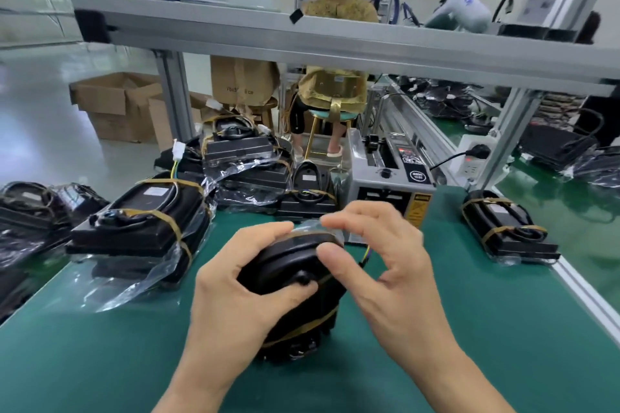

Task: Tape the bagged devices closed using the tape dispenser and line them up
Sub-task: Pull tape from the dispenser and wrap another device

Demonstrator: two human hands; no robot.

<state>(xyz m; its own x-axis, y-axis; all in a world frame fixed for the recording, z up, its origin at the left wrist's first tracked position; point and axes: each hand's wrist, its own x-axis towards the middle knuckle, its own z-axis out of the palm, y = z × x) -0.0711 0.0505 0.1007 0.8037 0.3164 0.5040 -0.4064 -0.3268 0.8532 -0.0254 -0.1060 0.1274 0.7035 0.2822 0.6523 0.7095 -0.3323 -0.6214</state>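
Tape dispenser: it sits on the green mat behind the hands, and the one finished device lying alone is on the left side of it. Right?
Not quite. The head view shows the tape dispenser on the green mat behind the hands, but the lone banded device lies to its right, not its left. The left side holds a pile of bagged devices.

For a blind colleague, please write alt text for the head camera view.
Two bare hands hold a black bagged device upright on a green mat: the left hand grips it, the right hand pinches clear plastic at its top. A grey tape dispenser stands behind.
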